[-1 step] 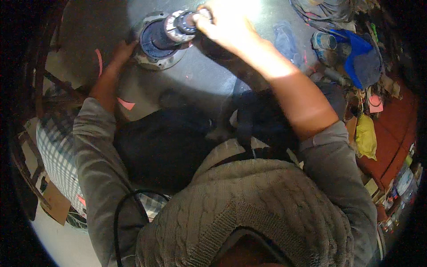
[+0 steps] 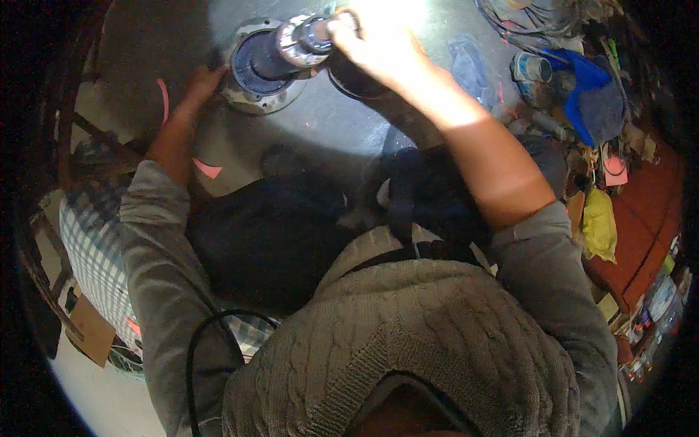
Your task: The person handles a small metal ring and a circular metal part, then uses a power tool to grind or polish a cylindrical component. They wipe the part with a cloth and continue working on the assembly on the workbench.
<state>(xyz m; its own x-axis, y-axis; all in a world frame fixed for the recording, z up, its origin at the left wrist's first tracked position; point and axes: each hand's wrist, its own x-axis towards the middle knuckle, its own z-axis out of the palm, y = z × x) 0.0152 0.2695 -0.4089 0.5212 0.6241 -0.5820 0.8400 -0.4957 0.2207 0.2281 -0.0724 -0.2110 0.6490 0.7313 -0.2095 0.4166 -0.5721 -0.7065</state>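
Observation:
A round grey metal housing (image 2: pixel 273 100) with a wide flange and bolt holes stands on the grey surface at the top. A dark cylindrical shaft (image 2: pixel 269 58) with a pale, worn collar (image 2: pixel 297 45) leans out of its dark round opening, tilted up to the right. My right hand (image 2: pixel 368 51) is closed around the shaft's upper end; bright light washes out part of this hand. At the flange's left edge, my left hand (image 2: pixel 204 84) grips the housing, with its far fingers partly hidden in shade.
Pink strips (image 2: pixel 207 169) lie near my left forearm. To the right are a clear plastic bag (image 2: pixel 470 65), a white-and-blue can (image 2: pixel 531 68), a blue piece (image 2: pixel 586 95), coiled cables (image 2: pixel 524 25) and a yellow bag (image 2: pixel 599 224). A black cable (image 2: pixel 193 364) hangs beside my left sleeve.
My right hand and the shaft's upper end have shifted slightly to the right and tilt further out of the housing. My left hand stays at the flange edge.

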